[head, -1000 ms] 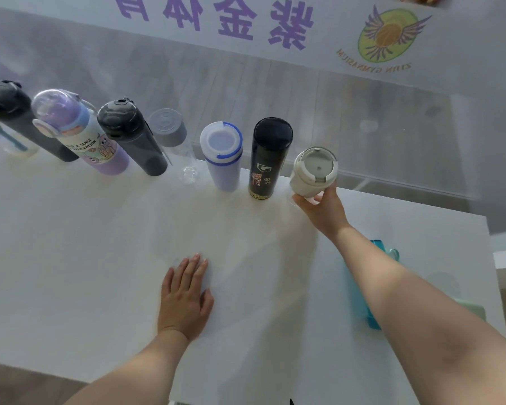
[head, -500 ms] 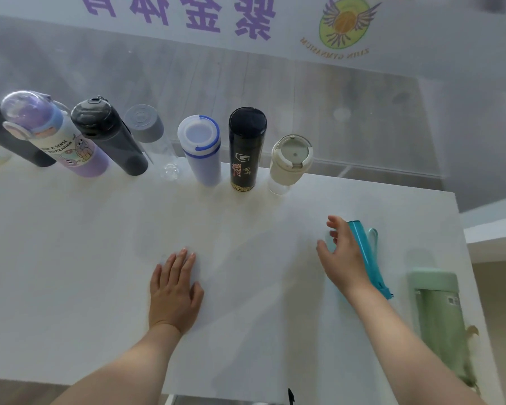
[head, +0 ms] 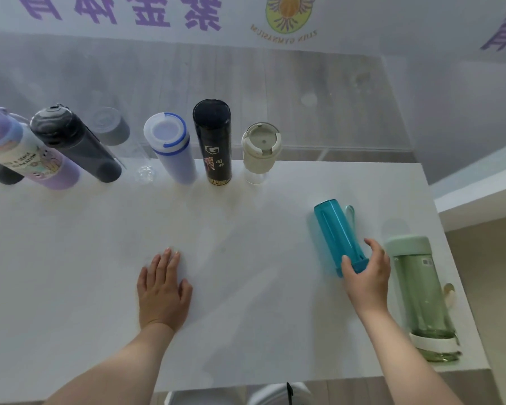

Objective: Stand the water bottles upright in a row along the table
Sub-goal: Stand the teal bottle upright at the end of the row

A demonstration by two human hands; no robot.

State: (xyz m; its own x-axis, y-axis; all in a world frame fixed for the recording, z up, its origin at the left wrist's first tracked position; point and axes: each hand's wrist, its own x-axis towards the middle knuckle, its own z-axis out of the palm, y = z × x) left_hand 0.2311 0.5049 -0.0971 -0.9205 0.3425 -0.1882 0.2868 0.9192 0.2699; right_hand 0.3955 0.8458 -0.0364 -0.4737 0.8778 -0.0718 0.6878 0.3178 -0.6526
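One teal bottle (head: pixel 338 235) lies flat, cap end in right hand (head: pixel 367 276).

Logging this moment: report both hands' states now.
Left hand: open, flat on the table, holding nothing.
Right hand: closing around the lying teal bottle.

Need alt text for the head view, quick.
Right hand grips the cap end of a teal bottle lying on the white table, beside a green bottle also lying down. Left hand rests flat; other bottles stand along the far edge.
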